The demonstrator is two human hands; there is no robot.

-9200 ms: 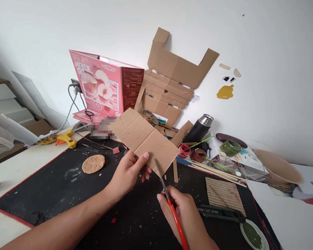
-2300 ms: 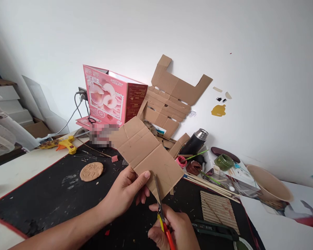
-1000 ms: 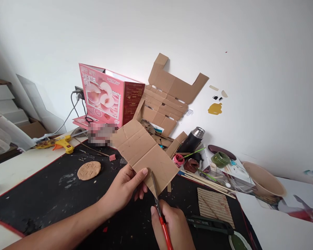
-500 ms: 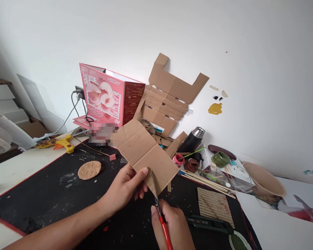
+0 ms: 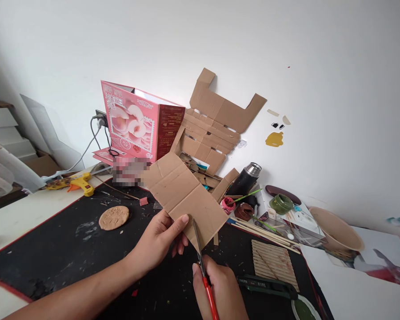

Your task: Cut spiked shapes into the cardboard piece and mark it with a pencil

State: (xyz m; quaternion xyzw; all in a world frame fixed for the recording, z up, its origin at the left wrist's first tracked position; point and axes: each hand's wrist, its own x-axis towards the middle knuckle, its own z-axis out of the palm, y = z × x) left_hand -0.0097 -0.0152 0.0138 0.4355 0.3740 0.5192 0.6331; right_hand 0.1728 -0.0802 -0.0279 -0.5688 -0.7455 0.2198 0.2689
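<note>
The cardboard sheet (image 5: 186,189) is brown with faint crease lines; the scissors (image 5: 202,268) are red and grey. The mat (image 5: 62,255) is black with a red edge, the box (image 5: 133,122) pink with printed peaches, the glue gun (image 5: 82,183) yellow, the flask (image 5: 244,178) black and silver.

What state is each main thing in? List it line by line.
Cardboard: creased, held up
Scissors: blade across cardboard, opening unclear
Left hand: gripping cardboard
Right hand: holding scissors
Pink jar: open, green stick in it
Brown jar: open
Green jar: open
Pink box: standing, top open
Glue gun: lying on its side
Clay disc: lying flat
</note>
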